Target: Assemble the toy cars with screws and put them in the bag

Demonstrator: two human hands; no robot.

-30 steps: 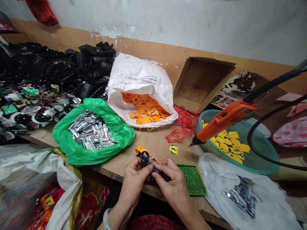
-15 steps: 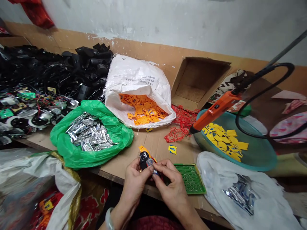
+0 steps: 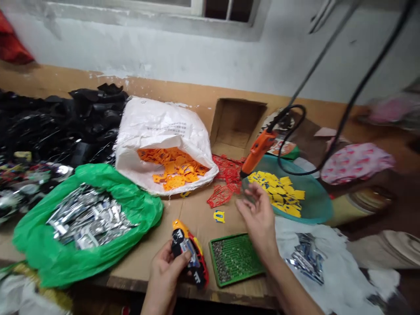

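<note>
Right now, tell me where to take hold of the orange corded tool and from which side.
Make the grip midway along the slim body of the orange corded tool, coming from below with your open right hand, the nearer one. It hangs tilted, its cord leaving the top end and its tip pointing down near the red cut-outs, so avoid both ends.

Toy (image 3: 187,251) in left hand (image 3: 163,275), right hand (image 3: 259,221) open

Small piecework workshop: wooden workbench (image 3: 49,78) against a scuffed plaster wall (image 3: 164,52). Stock: black plastic parts (image 3: 65,118), far left; white sack (image 3: 157,127) of orange plastic parts (image 3: 172,166); green bag (image 3: 131,188) of foil packets (image 3: 88,216); teal basin (image 3: 315,201) of yellow plastic parts (image 3: 275,192), right; corded orange power tool (image 3: 259,151).
</note>
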